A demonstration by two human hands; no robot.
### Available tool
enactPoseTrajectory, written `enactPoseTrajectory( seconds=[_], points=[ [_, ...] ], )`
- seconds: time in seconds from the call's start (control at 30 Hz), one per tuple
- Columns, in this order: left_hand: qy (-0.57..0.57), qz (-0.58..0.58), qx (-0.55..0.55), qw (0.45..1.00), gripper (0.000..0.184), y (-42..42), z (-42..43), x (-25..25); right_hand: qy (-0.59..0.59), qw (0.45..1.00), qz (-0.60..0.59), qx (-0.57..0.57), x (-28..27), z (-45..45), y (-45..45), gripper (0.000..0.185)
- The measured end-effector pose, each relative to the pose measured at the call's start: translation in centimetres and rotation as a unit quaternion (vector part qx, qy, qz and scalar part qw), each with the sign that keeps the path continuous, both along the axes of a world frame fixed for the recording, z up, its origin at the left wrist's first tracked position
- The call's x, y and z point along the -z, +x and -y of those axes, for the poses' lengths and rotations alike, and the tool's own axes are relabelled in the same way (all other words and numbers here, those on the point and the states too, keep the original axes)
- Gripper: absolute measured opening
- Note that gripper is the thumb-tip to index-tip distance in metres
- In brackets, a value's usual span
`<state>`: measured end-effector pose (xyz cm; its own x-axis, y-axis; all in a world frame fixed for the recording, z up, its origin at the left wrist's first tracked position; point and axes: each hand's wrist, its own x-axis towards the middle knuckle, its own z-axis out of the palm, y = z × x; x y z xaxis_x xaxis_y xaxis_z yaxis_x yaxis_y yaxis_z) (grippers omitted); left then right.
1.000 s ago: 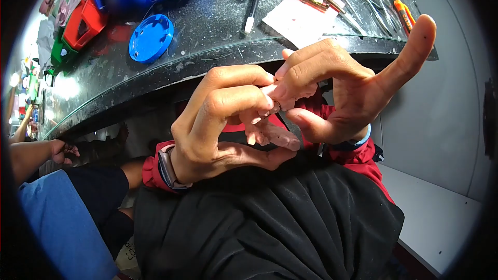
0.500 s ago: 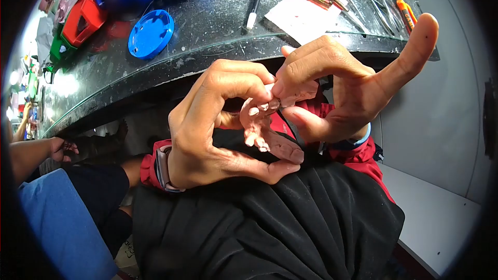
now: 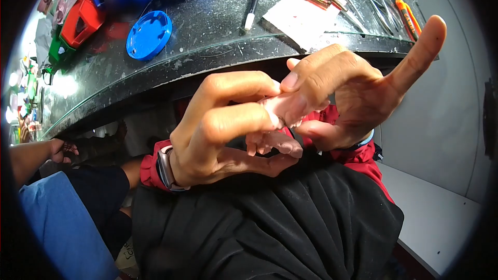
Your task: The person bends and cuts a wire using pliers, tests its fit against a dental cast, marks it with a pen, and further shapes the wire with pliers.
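A pink dental cast with tooth-shaped bumps is held between my two hands above my lap. My left hand supports it from the left, its thumb under the lower end and its fingers bent over the top. On the right side, my right hand pinches the upper part with fingertips and thumb, while its little finger sticks up and outward. My fingers hide much of the cast, so I cannot tell whether it is one piece or two.
Beyond my hands is the dark bench edge. On the bench lie a blue round lid, a capped pen, a white tile, metal tools and an orange cutter. Another person's hand is at left.
The cast has tilted, so its top now faces me more and its tooth row shows less. My left fingers have shifted over it, and my right hand has moved slightly right.
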<state>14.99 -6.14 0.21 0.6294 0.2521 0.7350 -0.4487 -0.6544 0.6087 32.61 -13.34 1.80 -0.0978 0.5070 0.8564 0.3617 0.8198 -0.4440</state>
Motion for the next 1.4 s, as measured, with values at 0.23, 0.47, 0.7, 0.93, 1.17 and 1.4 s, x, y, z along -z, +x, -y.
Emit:
enactPoseTrajectory(
  seconds=[0.23,0.47,0.7,0.93,1.17,1.4],
  points=[
    [0.014,-0.012,0.012,1.0,0.064,-0.2,0.1,-0.1,0.098,0.993,-0.033,-0.064,0.9,-0.9,0.1,0.129],
    [0.018,-0.031,-0.002,0.999,0.062,-0.1,0.1,-0.7,0.089,0.993,-0.065,-0.051,0.9,-0.7,-0.4,0.128],
    [-0.067,0.022,0.036,0.997,0.063,0.3,0.2,0.4,0.082,0.993,-0.07,-0.045,1.0,-0.5,-0.6,0.126],
    [-0.022,-0.008,0.003,1.0,0.062,0.1,0.2,0.2,0.08,0.993,-0.071,-0.039,1.1,-0.5,-0.6,0.125],
    [0.009,-0.004,0.011,1.0,0.062,0.1,-0.2,0.2,0.045,0.999,0.001,-0.008,0.5,0.0,-0.6,0.124],
    [-0.017,0.0,0.023,1.0,0.06,0.1,0.0,0.4,0.083,0.99,-0.106,-0.042,1.7,-0.4,-1.0,0.124]
  ],
)
